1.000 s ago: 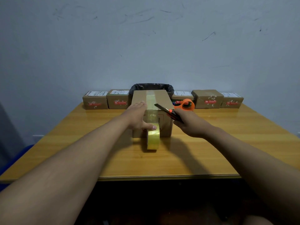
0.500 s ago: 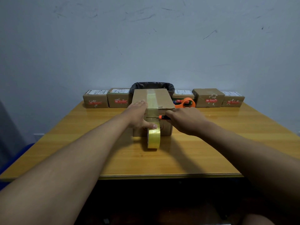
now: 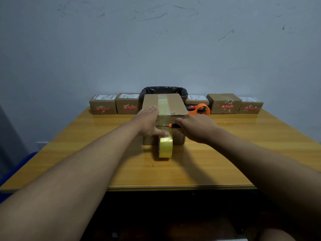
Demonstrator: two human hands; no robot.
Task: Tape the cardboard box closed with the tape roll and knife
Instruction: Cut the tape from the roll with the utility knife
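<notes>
A brown cardboard box [image 3: 174,103] stands mid-table with a strip of clear yellowish tape running over its top and down its near face. The tape roll [image 3: 165,147] stands on edge against the box's front, still joined to that strip. My left hand [image 3: 149,123] lies flat on the box's near left corner, thumb pressing the top of the roll. My right hand [image 3: 194,127] grips an orange knife [image 3: 173,125] whose blade lies level across the tape on the front face.
The wooden table [image 3: 243,145] ends at a near edge in front of me. Several small labelled boxes [image 3: 102,105] line the back by the wall. A black-lined bin [image 3: 164,90] stands behind the box. Orange scissors [image 3: 199,109] lie right of it.
My right hand dropped the knife from a raised slant beside the box to a level line on the front face, then pushed it slightly left. The left hand and roll stayed put.
</notes>
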